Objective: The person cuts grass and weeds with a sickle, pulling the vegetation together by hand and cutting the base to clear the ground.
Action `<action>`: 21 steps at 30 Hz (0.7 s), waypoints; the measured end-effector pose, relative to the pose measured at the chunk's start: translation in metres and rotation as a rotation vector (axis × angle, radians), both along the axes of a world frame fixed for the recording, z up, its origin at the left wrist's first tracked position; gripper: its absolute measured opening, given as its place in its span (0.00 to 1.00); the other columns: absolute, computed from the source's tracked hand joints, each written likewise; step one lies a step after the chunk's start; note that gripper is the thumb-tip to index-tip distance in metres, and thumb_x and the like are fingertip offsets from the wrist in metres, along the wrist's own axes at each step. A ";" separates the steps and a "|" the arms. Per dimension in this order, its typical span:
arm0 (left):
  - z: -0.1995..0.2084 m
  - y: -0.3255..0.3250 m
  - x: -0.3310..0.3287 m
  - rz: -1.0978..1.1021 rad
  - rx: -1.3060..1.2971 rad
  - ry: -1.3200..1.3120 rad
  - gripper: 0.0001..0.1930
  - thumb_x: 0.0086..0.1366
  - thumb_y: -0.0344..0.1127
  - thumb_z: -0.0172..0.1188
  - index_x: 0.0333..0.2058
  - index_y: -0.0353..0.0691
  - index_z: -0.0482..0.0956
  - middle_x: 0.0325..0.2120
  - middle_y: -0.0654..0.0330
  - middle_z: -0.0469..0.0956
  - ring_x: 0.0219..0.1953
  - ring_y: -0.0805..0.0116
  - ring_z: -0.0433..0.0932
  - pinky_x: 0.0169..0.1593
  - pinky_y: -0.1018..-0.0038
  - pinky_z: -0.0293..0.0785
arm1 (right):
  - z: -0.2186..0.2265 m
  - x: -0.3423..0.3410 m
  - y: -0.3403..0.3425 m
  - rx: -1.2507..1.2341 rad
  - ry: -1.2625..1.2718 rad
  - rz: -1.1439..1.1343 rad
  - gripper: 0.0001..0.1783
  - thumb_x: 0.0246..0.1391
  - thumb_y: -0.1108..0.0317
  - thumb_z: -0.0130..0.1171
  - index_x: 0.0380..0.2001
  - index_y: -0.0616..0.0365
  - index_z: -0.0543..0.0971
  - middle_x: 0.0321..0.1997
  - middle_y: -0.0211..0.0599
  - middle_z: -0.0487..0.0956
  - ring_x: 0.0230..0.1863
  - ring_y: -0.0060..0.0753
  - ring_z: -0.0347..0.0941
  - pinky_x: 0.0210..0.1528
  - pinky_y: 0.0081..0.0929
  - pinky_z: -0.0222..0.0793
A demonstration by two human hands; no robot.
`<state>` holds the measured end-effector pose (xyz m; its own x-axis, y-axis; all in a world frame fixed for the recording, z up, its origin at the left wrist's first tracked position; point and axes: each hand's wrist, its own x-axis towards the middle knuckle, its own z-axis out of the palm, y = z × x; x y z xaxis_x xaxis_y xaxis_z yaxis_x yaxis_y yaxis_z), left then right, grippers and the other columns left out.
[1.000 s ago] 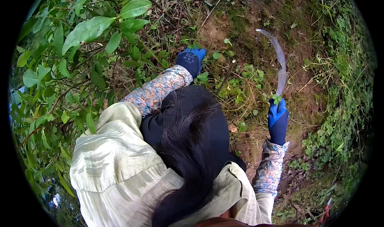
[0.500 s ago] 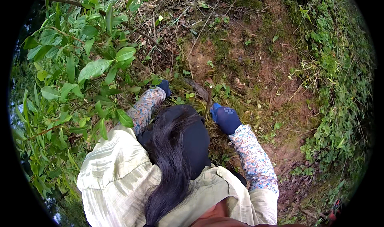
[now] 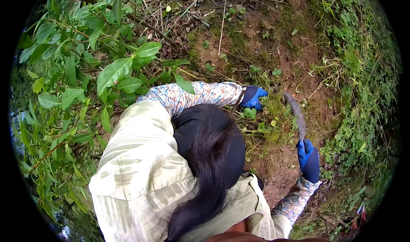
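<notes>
My left hand [image 3: 254,97], in a dark blue glove with a brighter blue palm side, reaches across to the right at ground level. Its fingers are curled in low weeds and grass [image 3: 273,109]; what they hold, if anything, is hidden. Out to the right, my right hand [image 3: 308,158], gloved alike, is closed round the grip of a sickle [image 3: 295,112]. The sickle's dark, gently curved blade points away from me and slightly left, apart from my left hand. The grip itself is hidden in my fist.
A leafy green shrub [image 3: 115,73] fills the left side, with a bare branch [image 3: 141,22] reaching over dry litter. Mossy reddish soil [image 3: 290,50] lies ahead. Dense vines [image 3: 363,101] line the right. My dark-clothed knee [image 3: 209,144] and hanging hair [image 3: 209,169] cover the middle.
My left hand has moved right, from beside the shrub to the weeds at the middle. My right hand has swung right and nearer to me with the sickle, whose blade now stands clear of the weeds.
</notes>
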<state>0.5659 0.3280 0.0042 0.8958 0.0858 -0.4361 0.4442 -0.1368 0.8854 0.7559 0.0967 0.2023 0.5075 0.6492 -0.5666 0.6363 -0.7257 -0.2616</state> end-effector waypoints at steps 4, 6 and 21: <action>0.013 0.044 -0.016 -0.145 0.329 0.307 0.34 0.57 0.36 0.63 0.62 0.39 0.62 0.58 0.43 0.66 0.56 0.48 0.70 0.56 0.58 0.68 | -0.017 -0.012 0.004 0.266 -0.177 -0.174 0.18 0.65 0.58 0.48 0.35 0.66 0.75 0.16 0.45 0.67 0.17 0.35 0.61 0.22 0.35 0.55; 0.030 0.063 -0.042 -0.010 0.682 0.329 0.31 0.60 0.41 0.60 0.61 0.43 0.63 0.57 0.46 0.66 0.58 0.49 0.67 0.58 0.54 0.65 | -0.019 -0.024 0.024 0.395 -0.029 -0.288 0.17 0.65 0.60 0.47 0.39 0.65 0.74 0.18 0.38 0.67 0.18 0.26 0.59 0.21 0.31 0.53; 0.036 0.133 -0.187 0.083 0.909 0.950 0.19 0.61 0.49 0.57 0.46 0.45 0.77 0.45 0.49 0.76 0.51 0.53 0.74 0.54 0.54 0.68 | -0.083 -0.131 0.127 0.535 0.281 0.048 0.14 0.62 0.61 0.50 0.41 0.62 0.76 0.23 0.53 0.77 0.22 0.51 0.73 0.25 0.41 0.66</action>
<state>0.3787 0.4612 0.0402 0.2520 0.7204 -0.6461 0.8742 -0.4559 -0.1674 0.6246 0.2236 0.1197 0.3488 0.8995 -0.2632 0.5190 -0.4193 -0.7449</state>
